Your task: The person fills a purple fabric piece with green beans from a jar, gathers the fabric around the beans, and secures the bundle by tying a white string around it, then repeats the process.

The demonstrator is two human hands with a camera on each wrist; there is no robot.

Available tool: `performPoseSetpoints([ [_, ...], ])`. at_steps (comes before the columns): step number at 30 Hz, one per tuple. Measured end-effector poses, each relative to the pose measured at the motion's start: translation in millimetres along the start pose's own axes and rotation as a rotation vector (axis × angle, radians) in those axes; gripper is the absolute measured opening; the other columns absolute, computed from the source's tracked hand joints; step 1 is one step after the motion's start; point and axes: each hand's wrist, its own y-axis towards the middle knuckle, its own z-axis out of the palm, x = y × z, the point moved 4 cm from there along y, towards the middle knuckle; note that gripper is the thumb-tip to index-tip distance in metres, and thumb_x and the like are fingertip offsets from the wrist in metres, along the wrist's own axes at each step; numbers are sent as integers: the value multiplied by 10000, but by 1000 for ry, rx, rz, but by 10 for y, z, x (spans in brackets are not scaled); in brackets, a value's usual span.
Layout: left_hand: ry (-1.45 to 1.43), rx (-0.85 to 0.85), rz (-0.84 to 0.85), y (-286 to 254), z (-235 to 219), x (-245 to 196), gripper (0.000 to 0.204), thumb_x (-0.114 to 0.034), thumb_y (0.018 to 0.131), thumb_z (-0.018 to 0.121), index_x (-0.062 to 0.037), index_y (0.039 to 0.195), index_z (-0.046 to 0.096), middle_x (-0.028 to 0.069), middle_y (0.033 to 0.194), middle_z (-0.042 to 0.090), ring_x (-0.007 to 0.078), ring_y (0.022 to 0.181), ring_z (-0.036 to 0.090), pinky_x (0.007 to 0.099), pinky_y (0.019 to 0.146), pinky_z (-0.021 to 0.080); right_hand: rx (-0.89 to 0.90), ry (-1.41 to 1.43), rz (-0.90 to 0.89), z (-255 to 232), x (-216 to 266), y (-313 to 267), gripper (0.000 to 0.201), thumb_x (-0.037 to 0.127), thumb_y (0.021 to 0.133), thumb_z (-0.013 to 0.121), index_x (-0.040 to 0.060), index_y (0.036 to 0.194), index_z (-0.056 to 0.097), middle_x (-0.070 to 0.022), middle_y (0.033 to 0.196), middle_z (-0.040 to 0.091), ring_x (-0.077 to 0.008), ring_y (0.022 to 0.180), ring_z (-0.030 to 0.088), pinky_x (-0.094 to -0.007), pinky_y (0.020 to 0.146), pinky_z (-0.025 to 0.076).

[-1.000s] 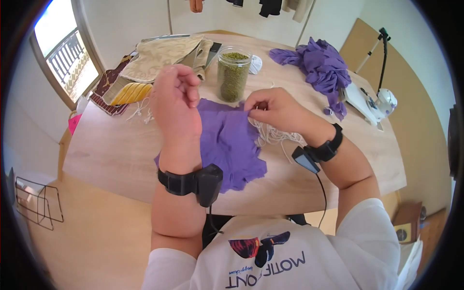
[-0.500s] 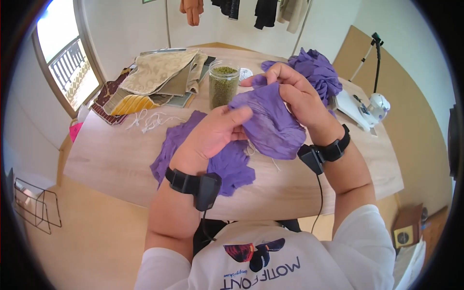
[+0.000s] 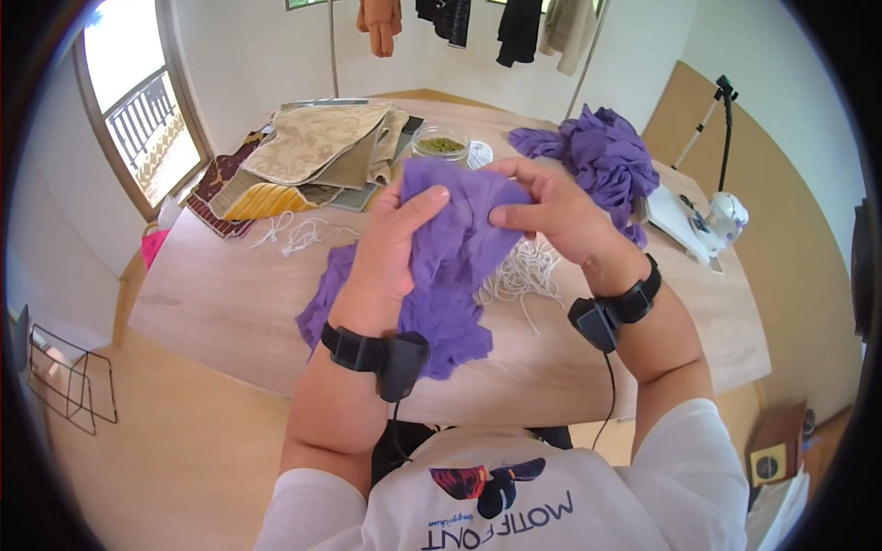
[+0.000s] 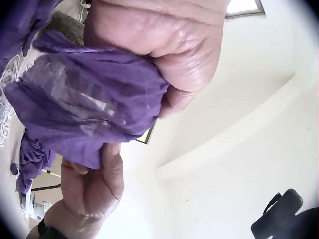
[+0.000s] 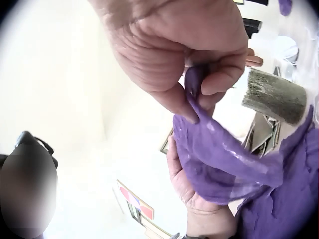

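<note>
Between both hands hangs a crumpled piece of purple cloth (image 3: 459, 211), raised over the table. My left hand (image 3: 390, 243) pinches its left side, thumb laid on the front of the fabric. The right hand (image 3: 560, 216) pinches the opposite edge between thumb and fingers; in the right wrist view the cloth (image 5: 224, 149) folds over at that pinch. Seen from the left wrist, the cloth (image 4: 94, 99) is thin enough to let light through. Below it, more purple cloth (image 3: 450, 335) with ragged edges lies on the table, partly hidden by the left forearm.
Tangled white string (image 3: 524, 275) lies right of the cloth, with more string (image 3: 308, 234) at left. A jar of green beans (image 3: 441, 145) stands behind the hands. Folded fabrics (image 3: 322, 147) fill the back left; a purple heap (image 3: 606, 151) and a white sewing machine (image 3: 721, 220) are at right.
The right hand has lifted a purple cloth from the table. My left hand, empty at first, has come down to grip its other side. Most recently the cloth has shifted left and upright.
</note>
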Motion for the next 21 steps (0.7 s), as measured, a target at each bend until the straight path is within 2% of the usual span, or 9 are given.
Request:
performPoseSetpoints([
  [3,-224,-52,36,-52,59,-164,274,-184,967,567,-7,1175,596,112,1122,656,199,1018,647,322,883,542,5,210,-224,-50,181,36,337,125,882,699,-13,1181,629,-28,975,684,-84,848,613,-221,721,490],
  [5,-391,-97,39,-88,100,-277,308,-239,989,536,-15,1196,582,120,1140,647,214,1035,642,332,879,547,38,232,-271,10,383,33,276,104,888,688,-8,1137,649,-22,967,682,-78,846,610,-218,740,487],
  [7,-344,-86,28,-48,84,-222,331,-260,992,522,-26,1223,562,124,1155,638,228,1043,638,340,879,548,72,243,-306,59,497,74,223,86,893,682,-6,1095,658,-13,954,677,-67,845,602,-223,769,483],
  [10,49,32,-8,70,37,54,367,-291,995,501,-43,1264,532,130,1176,626,249,1055,632,354,879,549,184,231,-306,145,594,181,220,53,904,649,-24,1110,656,-40,998,691,-96,920,623,-243,853,485],
  [13,454,185,42,111,41,208,403,-322,999,481,-60,1305,502,137,1198,614,270,1068,626,367,879,550,215,40,-220,197,556,367,162,122,900,685,24,1030,684,16,830,650,-39,711,585,-191,591,465],
  [14,463,210,34,110,47,229,416,-332,1000,474,-66,1319,492,139,1205,609,276,1072,624,372,879,550,194,-32,-198,177,509,429,153,122,897,686,29,1018,688,14,814,645,-37,689,577,-187,567,455],
  [16,396,237,3,136,64,275,441,-353,1002,460,-77,1346,472,143,1219,601,290,1080,620,381,879,550,151,-172,-151,123,410,521,135,123,890,689,37,994,695,9,780,636,-32,644,561,-177,518,433],
  [19,-304,232,-186,85,160,304,424,-340,1020,423,-78,1351,467,138,1204,609,297,1060,627,399,868,557,114,-320,48,102,437,533,148,111,877,685,19,992,691,-13,776,635,-65,662,572,-217,565,468],
  [21,-307,159,-199,110,115,352,432,-343,1016,438,-78,1356,470,145,1208,609,301,1081,618,421,897,548,111,-378,-9,41,335,639,181,126,864,694,4,996,684,-38,774,642,-97,679,588,-252,605,489],
])
